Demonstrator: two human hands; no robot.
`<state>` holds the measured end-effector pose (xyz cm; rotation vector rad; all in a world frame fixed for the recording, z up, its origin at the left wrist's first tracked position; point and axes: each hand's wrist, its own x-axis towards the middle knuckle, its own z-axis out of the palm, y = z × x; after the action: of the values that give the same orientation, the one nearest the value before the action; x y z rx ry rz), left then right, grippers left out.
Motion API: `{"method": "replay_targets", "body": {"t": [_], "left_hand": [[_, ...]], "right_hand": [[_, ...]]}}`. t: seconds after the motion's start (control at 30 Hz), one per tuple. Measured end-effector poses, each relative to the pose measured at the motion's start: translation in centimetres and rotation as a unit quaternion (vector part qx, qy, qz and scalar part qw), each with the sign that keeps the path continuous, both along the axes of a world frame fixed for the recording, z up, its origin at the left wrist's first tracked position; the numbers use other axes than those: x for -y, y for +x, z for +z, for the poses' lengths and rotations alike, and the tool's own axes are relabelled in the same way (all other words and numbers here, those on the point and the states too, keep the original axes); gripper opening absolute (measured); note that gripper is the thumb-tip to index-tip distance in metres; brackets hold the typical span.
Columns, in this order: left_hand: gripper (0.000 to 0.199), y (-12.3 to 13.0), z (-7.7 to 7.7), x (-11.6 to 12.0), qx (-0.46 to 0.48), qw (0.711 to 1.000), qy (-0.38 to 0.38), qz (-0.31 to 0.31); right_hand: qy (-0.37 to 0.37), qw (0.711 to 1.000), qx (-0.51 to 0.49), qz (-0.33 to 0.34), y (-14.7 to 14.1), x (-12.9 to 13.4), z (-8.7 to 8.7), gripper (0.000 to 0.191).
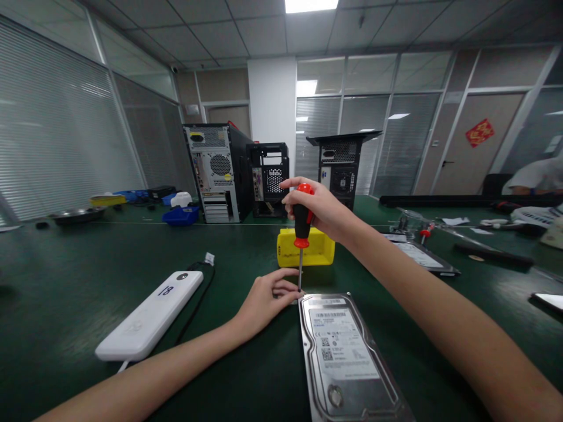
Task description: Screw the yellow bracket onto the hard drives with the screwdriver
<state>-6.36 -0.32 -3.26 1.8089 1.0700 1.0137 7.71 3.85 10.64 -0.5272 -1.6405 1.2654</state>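
A silver hard drive point(343, 340) with a white label lies flat on the green table in front of me. My right hand point(319, 205) grips the red and black handle of a screwdriver point(302, 225) from above. Its shaft points straight down, with the tip at the drive's far left corner. Beside that tip is my left hand point(272, 296), fingers curled and thumb against the corner. Whatever my left fingertips pinch there, if anything, is too small to make out. Just behind the screwdriver sits a yellow plastic bin point(323, 249).
A white power bank point(152, 313) with a black cable lies at left. Computer cases point(240, 176) stand at the back, near a blue bin point(180, 215). Another hard drive point(417, 255) and a red-handled tool point(425, 233) are at right. A person point(539, 176) sits at far right.
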Motion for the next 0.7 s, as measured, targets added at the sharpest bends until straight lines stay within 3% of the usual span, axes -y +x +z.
{"method": "replay_targets", "body": {"t": [0.7], "left_hand": [[0.042,-0.08,-0.14,-0.09,0.006,1.000,-0.015,-0.001]], "right_hand": [[0.001,1.000,0.009,0.000,0.21,0.30,0.12,0.028]]}}
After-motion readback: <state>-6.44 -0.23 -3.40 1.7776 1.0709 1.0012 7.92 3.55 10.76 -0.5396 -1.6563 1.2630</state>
